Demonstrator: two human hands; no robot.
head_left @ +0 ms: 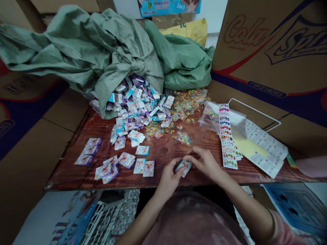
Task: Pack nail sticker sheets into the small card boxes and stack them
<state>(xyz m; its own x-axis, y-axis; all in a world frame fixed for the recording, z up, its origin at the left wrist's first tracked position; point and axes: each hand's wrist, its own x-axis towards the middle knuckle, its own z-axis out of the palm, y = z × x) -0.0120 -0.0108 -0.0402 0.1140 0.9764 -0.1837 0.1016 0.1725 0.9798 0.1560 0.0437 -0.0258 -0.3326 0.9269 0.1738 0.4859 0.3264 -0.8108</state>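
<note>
Near the table's front edge, a small printed box (185, 168) in blue and white is between my two hands. My left hand (170, 173) is closed around its left side, thumb across its face. My right hand (203, 161) pinches at its upper right corner; whether anything else is between those fingers is hidden. To the left lie several similar small boxes, among them a blue-and-white box (142, 150) and a purple box (127, 160). Beyond my hands are small clear packets of coloured candy (182, 137).
A green sack (127, 51) spills a heap of small boxes (140, 105) onto the wooden table (163, 149). Another green sack (186, 64) is behind the candy packets. Sticker strips (227, 136) and printed sheets (265, 146) lie at right. Large cartons (276, 47) stand on both sides.
</note>
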